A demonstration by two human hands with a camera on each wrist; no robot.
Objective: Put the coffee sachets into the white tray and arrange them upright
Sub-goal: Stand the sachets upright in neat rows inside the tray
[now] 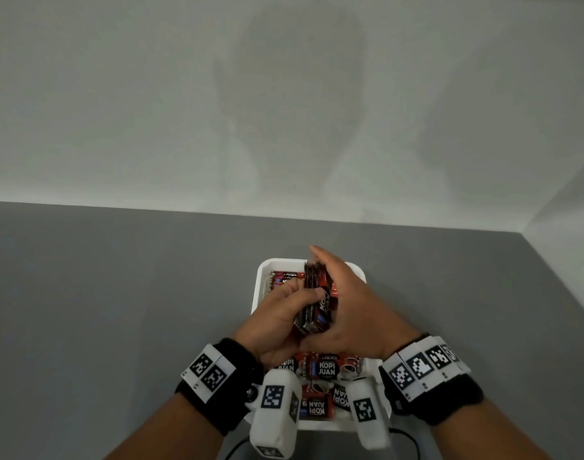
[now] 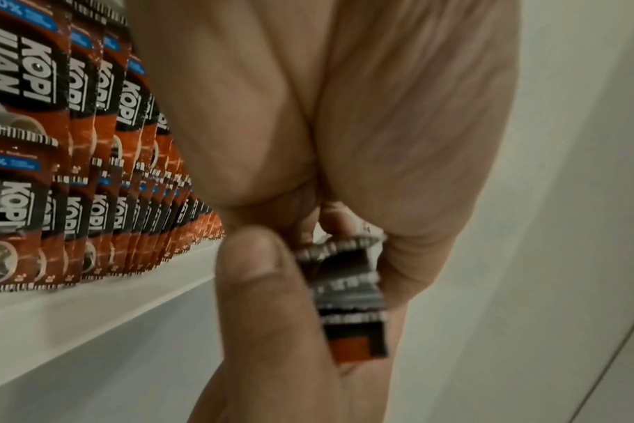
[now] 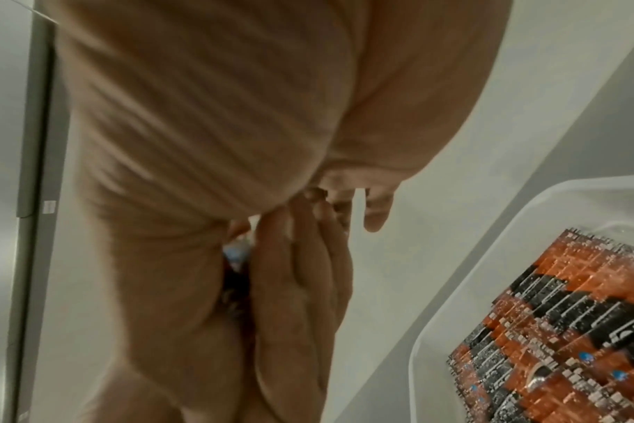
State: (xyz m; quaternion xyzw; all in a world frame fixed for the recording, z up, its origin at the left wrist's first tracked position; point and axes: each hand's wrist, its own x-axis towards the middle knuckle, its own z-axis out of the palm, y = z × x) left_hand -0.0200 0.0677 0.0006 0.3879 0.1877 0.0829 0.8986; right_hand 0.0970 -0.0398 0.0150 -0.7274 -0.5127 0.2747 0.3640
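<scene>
From the head view, both hands meet over a white rounded-corner plastic tray (image 1: 262,277) on a matte grey worktop (image 1: 118,277). The left hand (image 1: 277,313) and right hand (image 1: 353,313) press a small stack of glossy red-and-black coffee sachets (image 1: 314,310) between them, held on edge above the tray. The left thumb lies across the stack's face; the right hand's fingers (image 1: 320,257) run straight along its far side, flat against it.

Only the head view shows a second white container (image 1: 320,426) close to the body, where loose sachets (image 1: 325,370) printed "KOPI JUAN" lie flat at mixed angles, and the black wrist straps carrying white blocks with square markers.

The left wrist view adds what the head view hides: a row of sachets (image 2: 102,143) standing upright, packed face to face along the tray's smooth white wall (image 2: 91,309), their crimped toothed edges in line. It also shows the left thumb (image 2: 257,286) pinching the held stack's sealed end (image 2: 348,289).

The right wrist view, blurred, shows the tray's curved rim (image 3: 525,200) with the packed sachets' edges (image 3: 561,329) seen from above.

Behind the worktop rise plain pale walls meeting in a corner at the right.
</scene>
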